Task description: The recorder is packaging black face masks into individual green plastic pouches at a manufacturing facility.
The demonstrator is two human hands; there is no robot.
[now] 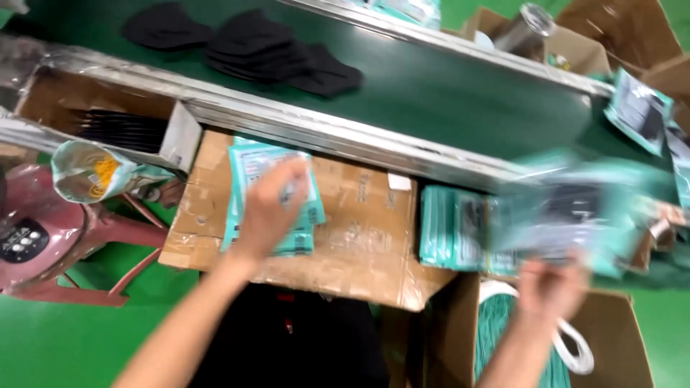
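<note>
My left hand (269, 208) rests on top of a stack of teal packets (248, 169) that lies on a flattened cardboard box (359, 230). My right hand (550, 287) holds up a teal packet (575, 212) with a dark mask inside; it is blurred by motion. A row of more teal packets (453, 230) stands on edge between the two hands. Several black masks (251, 47) lie on the dark green conveyor belt (445, 93) beyond.
A metal rail (323, 133) edges the belt. A cardboard bin with black items (118, 129) sits far left, above a pink stool (65, 244). An open carton (611, 338) with white strapping stands lower right. More packets (636, 108) lie at the far right.
</note>
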